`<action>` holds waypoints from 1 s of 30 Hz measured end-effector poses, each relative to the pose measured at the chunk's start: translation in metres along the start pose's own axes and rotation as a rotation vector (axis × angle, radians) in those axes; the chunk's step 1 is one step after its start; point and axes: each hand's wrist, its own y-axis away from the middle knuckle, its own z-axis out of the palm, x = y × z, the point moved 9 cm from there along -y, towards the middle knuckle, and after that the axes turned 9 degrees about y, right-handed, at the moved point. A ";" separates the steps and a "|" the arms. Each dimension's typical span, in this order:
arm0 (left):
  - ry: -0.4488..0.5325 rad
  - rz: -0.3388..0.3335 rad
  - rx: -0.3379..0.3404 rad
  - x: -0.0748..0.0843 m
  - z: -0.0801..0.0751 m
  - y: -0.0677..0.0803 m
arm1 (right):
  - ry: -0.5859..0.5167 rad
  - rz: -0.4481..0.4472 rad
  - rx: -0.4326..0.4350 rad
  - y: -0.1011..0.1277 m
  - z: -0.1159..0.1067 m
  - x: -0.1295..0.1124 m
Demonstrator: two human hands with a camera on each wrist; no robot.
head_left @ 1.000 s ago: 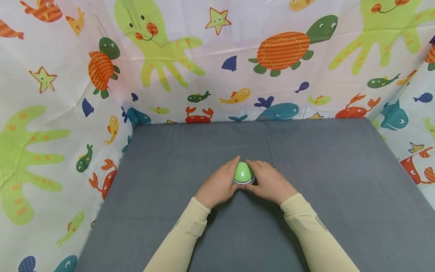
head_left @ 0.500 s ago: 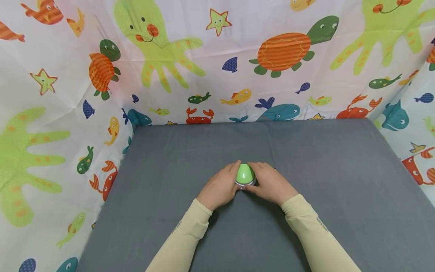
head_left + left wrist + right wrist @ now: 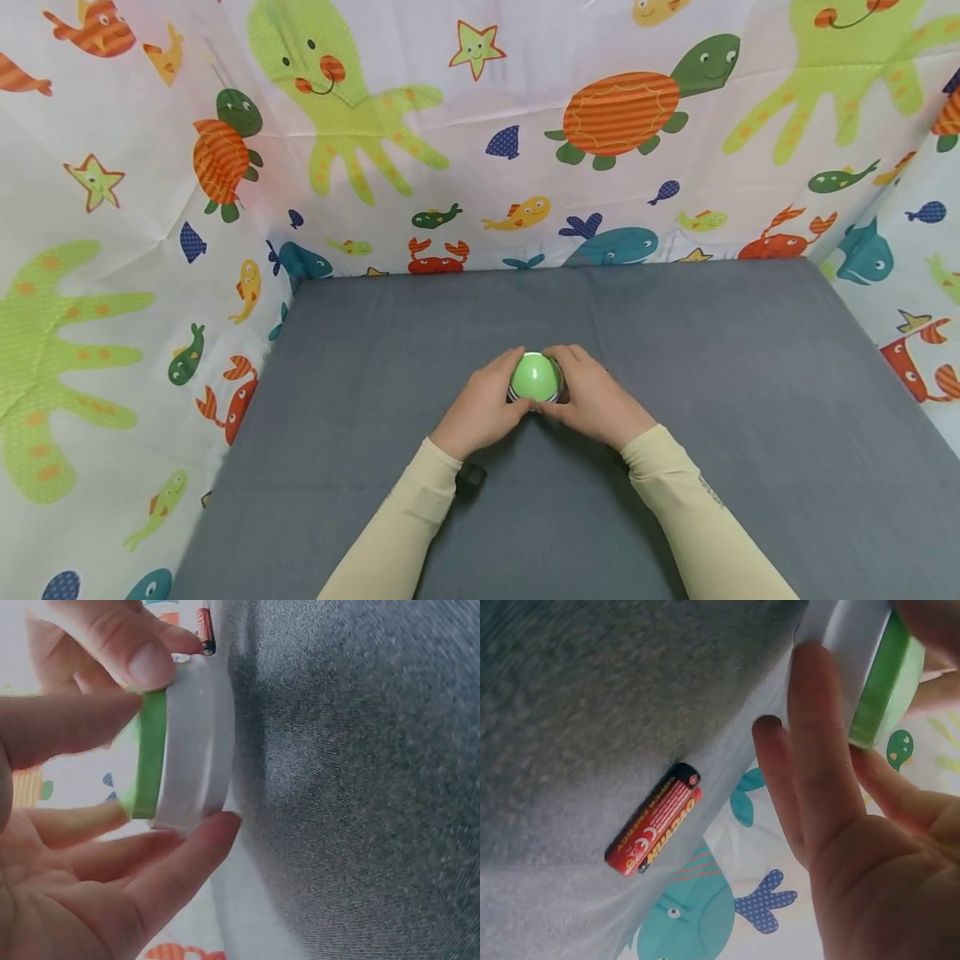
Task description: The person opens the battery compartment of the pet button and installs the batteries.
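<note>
Dome: head view, green-topped dome [image 3: 535,377] with white base, held between both hands over the middle of the grey mat [image 3: 735,400].
Left hand: head view, left hand [image 3: 480,410] curled round the dome's left side, thumb near its front.
Right hand: head view, right hand [image 3: 594,400] curled round the dome's right side; the two hands nearly meet around it.
Sleeves: head view, cream sleeves [image 3: 678,492] on both forearms.
Backdrop: head view, sea-animal curtain [image 3: 480,125] behind and at both sides of the mat.
Left wrist view: dome [image 3: 176,754] seen side on, green band next to white base; base edge close to the mat [image 3: 360,787], contact not clear. Left hand [image 3: 82,885] grips it, fingers [image 3: 187,859] under the white rim; another fingertip presses from the other side. Batteries [image 3: 205,630] partly visible beyond.
Right wrist view: right hand [image 3: 862,847] clamped on the dome [image 3: 870,667], fingers [image 3: 817,742] across the white rim. Red batteries [image 3: 654,829] lie on the mat [image 3: 592,697], apart from the dome.
</note>
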 end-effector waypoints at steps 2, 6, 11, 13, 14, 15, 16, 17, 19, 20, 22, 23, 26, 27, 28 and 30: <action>0.028 -0.030 0.027 -0.001 -0.004 0.000 | -0.029 0.003 0.009 0.000 -0.002 0.001; 0.046 -0.093 0.079 -0.006 -0.009 0.000 | -0.086 0.029 0.019 0.000 -0.006 0.002; 0.032 -0.128 0.116 -0.008 -0.011 0.001 | -0.128 0.044 0.036 0.000 -0.011 0.001; 0.028 -0.126 0.124 -0.008 -0.011 0.001 | -0.124 0.041 0.042 0.000 -0.013 0.000; 0.029 -0.121 0.128 -0.008 -0.011 0.002 | -0.121 0.039 0.045 0.000 -0.013 0.000; 0.030 -0.119 0.129 -0.008 -0.011 0.002 | -0.118 0.038 0.049 0.000 -0.014 0.000; 0.033 -0.113 0.131 -0.008 -0.011 0.002 | -0.113 0.036 0.055 0.000 -0.015 0.000; 0.042 -0.105 0.133 -0.007 -0.011 0.002 | -0.112 0.035 0.063 0.000 -0.016 0.000; 0.063 -0.090 0.133 -0.006 -0.011 0.002 | -0.121 0.037 0.077 0.000 -0.018 0.001; 0.075 -0.083 0.132 -0.006 -0.011 0.002 | -0.128 0.040 0.082 0.000 -0.018 0.002; 0.090 -0.068 0.129 -0.006 -0.011 0.002 | -0.137 0.046 0.084 0.000 -0.019 0.003; 0.091 -0.059 0.125 -0.005 -0.011 0.002 | -0.139 0.049 0.080 0.000 -0.018 0.003; 0.065 -0.031 0.115 -0.004 -0.010 0.002 | -0.132 0.045 0.059 -0.001 -0.015 0.003; 0.055 -0.022 0.111 -0.003 -0.010 0.002 | -0.123 0.039 0.052 -0.001 -0.014 0.002; 0.047 -0.015 0.106 -0.002 -0.009 0.002 | -0.112 0.033 0.047 -0.001 -0.014 0.002; 0.032 -0.010 0.095 -0.002 -0.007 0.001 | -0.092 0.019 0.042 -0.001 -0.013 0.000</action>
